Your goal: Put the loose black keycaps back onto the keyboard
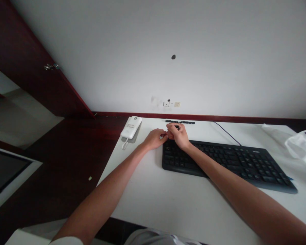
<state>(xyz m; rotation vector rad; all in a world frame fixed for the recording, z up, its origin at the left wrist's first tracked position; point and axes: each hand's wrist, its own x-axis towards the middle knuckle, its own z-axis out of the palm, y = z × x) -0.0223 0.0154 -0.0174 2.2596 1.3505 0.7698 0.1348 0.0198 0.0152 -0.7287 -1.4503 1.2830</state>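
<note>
A black keyboard (226, 154) lies on the white table (153, 190). At its upper left corner my two hands meet. My right hand (180, 135) is a closed fist around a small dark object (177, 127); only its end shows, so its kind is unclear. My left hand (155, 139) rests just left of that corner, thumb and forefinger curled together against the right hand's fingertips. Whatever they pinch is too small to make out. Behind the hands, a row of loose black keycaps (188, 122) lies along the table's back edge.
A white power bank (131, 127) with a strap loop lies at the table's left edge. The keyboard cable (226, 132) runs toward the wall. Crumpled white plastic (301, 146) lies at the right. Wall sockets (171, 104) sit behind; a dark red door (40, 54) stands left.
</note>
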